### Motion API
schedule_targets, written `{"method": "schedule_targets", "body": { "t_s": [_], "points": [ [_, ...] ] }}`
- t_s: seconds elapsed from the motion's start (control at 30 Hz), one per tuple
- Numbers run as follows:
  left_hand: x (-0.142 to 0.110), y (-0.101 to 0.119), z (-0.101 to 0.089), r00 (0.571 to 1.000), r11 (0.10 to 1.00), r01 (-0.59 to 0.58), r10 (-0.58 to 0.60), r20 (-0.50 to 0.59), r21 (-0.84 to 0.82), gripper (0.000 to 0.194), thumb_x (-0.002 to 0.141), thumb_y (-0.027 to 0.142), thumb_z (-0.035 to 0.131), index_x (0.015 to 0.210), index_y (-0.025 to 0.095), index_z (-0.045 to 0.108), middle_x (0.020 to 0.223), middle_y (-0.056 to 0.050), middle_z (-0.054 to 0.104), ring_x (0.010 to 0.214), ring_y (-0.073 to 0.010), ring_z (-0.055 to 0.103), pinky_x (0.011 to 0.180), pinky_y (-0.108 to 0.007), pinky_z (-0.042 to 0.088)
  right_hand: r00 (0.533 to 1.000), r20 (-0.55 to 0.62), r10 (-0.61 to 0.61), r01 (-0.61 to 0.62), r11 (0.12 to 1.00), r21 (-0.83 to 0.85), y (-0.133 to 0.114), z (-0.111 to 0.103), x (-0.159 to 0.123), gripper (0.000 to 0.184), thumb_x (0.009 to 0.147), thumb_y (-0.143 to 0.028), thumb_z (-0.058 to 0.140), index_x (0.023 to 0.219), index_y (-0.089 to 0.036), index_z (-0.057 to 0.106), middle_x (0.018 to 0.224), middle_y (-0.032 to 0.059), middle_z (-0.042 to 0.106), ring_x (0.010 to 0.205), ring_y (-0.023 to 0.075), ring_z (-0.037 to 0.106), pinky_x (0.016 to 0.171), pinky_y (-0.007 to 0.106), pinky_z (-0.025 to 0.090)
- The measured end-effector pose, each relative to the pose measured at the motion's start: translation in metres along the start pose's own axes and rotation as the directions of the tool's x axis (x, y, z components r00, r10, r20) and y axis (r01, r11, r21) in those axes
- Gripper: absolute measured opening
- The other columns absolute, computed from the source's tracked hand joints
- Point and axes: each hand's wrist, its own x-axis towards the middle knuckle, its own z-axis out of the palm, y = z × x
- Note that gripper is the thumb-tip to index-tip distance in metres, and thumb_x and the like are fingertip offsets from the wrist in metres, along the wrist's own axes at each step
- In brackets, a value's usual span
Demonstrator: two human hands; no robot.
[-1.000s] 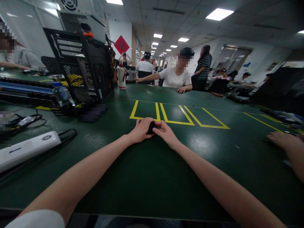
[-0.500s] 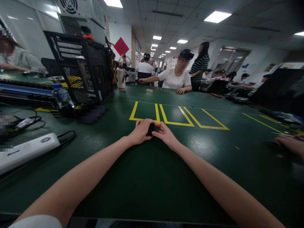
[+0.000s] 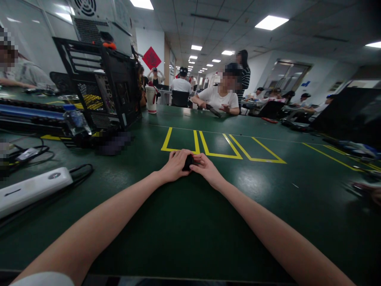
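Note:
Both my hands meet around a small black object (image 3: 188, 162) at the middle of the green table (image 3: 190, 222). My left hand (image 3: 176, 164) is closed over its left side and top, with the fingers curled on it. My right hand (image 3: 205, 167) grips it from the right between thumb and fingers. Most of the object is covered by my fingers, so its kind cannot be made out. Just beyond my hands lie yellow tape outlines (image 3: 220, 155) on the table.
At left stand an open black computer case (image 3: 108, 87), a plastic bottle (image 3: 76, 119) and a white power strip (image 3: 35, 190) with cables. A paper cup (image 3: 151, 99) is farther back. Across the table sits a person (image 3: 218, 97) holding a dark object. Another person's hand (image 3: 375, 194) shows at right.
My hands keep the same hold on the black object. The person across has drawn in an arm and now holds a dark thing before them. The hand at right has shifted rightward.

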Motion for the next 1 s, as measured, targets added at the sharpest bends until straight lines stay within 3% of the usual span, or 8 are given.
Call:
{"method": "schedule_targets", "body": {
  "t_s": [0.1,0.27,0.4,0.67,0.77,0.9,1.0],
  "points": [
    [0.0002,0.0004,-0.0004,1.000,1.000,0.004,-0.004,0.003,0.002,0.053,0.069,0.024,0.058,0.115,0.020,0.030,0.112,-0.008,0.045,0.107,-0.0254,0.043,0.090,-0.042,0.029,0.998,-0.056,-0.002,0.000,0.999,-0.036,-0.0009,0.0024,0.0016,0.026,0.069,-0.032,0.062,0.090,-0.023,0.051,0.094,0.0006,0.055,0.094,0.0148,0.052,0.087,0.036,0.042],
    [0.0000,0.0008,-0.0008,1.000,1.000,0.017,-0.017,0.009,0.000,0.053,0.069,0.024,0.058,0.115,0.020,0.031,0.112,-0.009,0.045,0.107,-0.0262,0.043,0.090,-0.043,0.029,0.996,-0.053,0.074,-0.076,0.996,-0.047,0.0005,0.0008,0.0053,0.034,0.068,-0.033,0.063,0.097,-0.021,0.052,0.100,0.0035,0.055,0.094,0.0161,0.053,0.088,0.038,0.041],
    [-0.0003,0.0009,-0.0015,1.000,1.000,0.015,-0.015,0.016,-0.010,0.054,0.068,0.022,0.058,0.115,0.020,0.031,0.112,-0.008,0.045,0.108,-0.0261,0.043,0.090,-0.043,0.029,1.000,0.025,0.019,-0.019,0.999,0.027,-0.0002,-0.0012,0.0021,0.035,0.063,-0.025,0.067,0.094,-0.023,0.051,0.105,0.0018,0.053,0.097,0.0157,0.054,0.090,0.036,0.040],
    [0.0008,0.0007,0.0012,1.000,1.000,0.015,-0.015,0.004,0.004,0.053,0.069,0.024,0.058,0.114,0.020,0.031,0.110,-0.008,0.046,0.106,-0.0249,0.043,0.090,-0.042,0.029,0.996,-0.082,0.031,-0.031,1.000,0.003,-0.0014,0.0030,0.0029,0.027,0.067,-0.031,0.063,0.090,-0.022,0.051,0.096,0.0008,0.054,0.089,0.0135,0.054,0.085,0.036,0.043],
    [0.0007,0.0006,0.0012,1.000,1.000,0.024,-0.024,0.007,0.007,0.053,0.068,0.024,0.059,0.113,0.021,0.031,0.110,-0.008,0.046,0.106,-0.0249,0.043,0.090,-0.042,0.028,0.996,-0.062,0.060,-0.060,0.998,-0.007,0.0006,0.0010,0.0046,0.032,0.067,-0.030,0.063,0.096,-0.022,0.052,0.100,0.0030,0.055,0.091,0.0147,0.054,0.086,0.036,0.042],
    [0.0000,-0.0001,0.0004,1.000,1.000,0.019,-0.019,0.014,0.001,0.054,0.068,0.023,0.059,0.114,0.021,0.031,0.110,-0.008,0.046,0.106,-0.0250,0.043,0.090,-0.042,0.029,1.000,0.023,-0.014,0.013,0.999,0.037,-0.0008,-0.0006,0.0015,0.035,0.063,-0.024,0.067,0.093,-0.022,0.052,0.103,0.0017,0.054,0.096,0.0151,0.054,0.090,0.035,0.041],
    [-0.0001,-0.0007,0.0008,1.000,1.000,0.018,-0.017,0.009,-0.005,0.053,0.069,0.024,0.058,0.114,0.021,0.031,0.110,-0.008,0.046,0.106,-0.0251,0.043,0.090,-0.042,0.029,1.000,-0.007,-0.023,0.023,0.999,0.032,-0.0028,0.0014,-0.0006,0.031,0.063,-0.026,0.067,0.090,-0.023,0.051,0.100,0.0005,0.054,0.094,0.0144,0.054,0.089,0.034,0.042]
  ]
}}
